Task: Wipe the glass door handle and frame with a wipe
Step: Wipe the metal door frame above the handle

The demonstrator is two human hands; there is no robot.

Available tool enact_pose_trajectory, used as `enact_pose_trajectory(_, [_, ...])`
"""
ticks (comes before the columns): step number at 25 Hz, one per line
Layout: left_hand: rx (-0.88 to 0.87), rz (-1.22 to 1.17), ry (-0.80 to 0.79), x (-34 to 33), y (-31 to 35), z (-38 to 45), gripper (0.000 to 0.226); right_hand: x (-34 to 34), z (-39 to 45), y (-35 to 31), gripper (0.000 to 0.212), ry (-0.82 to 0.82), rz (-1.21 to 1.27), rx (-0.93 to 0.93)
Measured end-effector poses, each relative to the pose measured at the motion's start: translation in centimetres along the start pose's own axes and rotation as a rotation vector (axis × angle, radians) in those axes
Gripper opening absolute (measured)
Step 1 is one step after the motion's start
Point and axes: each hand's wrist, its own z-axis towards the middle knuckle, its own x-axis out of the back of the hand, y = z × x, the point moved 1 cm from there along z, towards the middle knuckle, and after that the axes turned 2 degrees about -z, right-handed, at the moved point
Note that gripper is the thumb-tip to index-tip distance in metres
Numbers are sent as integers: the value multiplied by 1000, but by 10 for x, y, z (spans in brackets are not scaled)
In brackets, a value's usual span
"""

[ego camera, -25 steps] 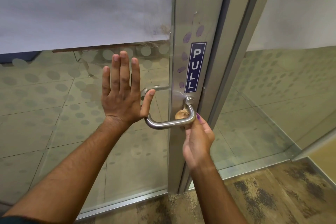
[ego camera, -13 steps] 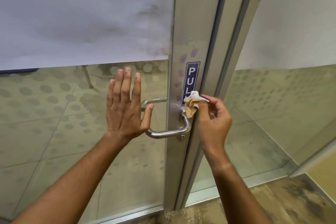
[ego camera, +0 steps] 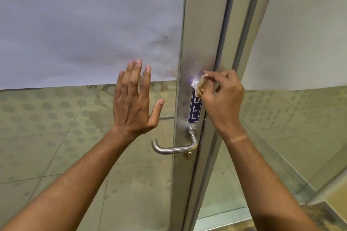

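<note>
We see the crumpled wipe [ego camera: 198,86] pinched in our right hand [ego camera: 222,99], pressed to the metal door frame [ego camera: 199,33] over the sign [ego camera: 195,111], above the handle [ego camera: 174,148]. Our left hand [ego camera: 134,103] lies flat and spread on the glass [ego camera: 75,118], holding nothing.

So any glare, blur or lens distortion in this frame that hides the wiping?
Head view: a bright glare spot on the metal frame washes out the wipe edge; the wide lens bows and tilts the frame; right hand is sharp, and covers the first letter of the PULL sticker; no motion blur.
</note>
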Motion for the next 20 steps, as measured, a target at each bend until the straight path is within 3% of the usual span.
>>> enact_pose_trajectory(9, [-1, 12, -27, 3, -3, 22, 87, -18, -10, -12, 23, 134, 24, 34])
enact_pose_trajectory(16, [-12, 42, -37, -5, -7, 25, 85, -42, -45, -6, 62, -77, -140, 158])
enact_pose_trajectory(20, [-33, 89, -20, -13, -11, 25, 84, -47, -44, 4, 71, -154, -120, 193])
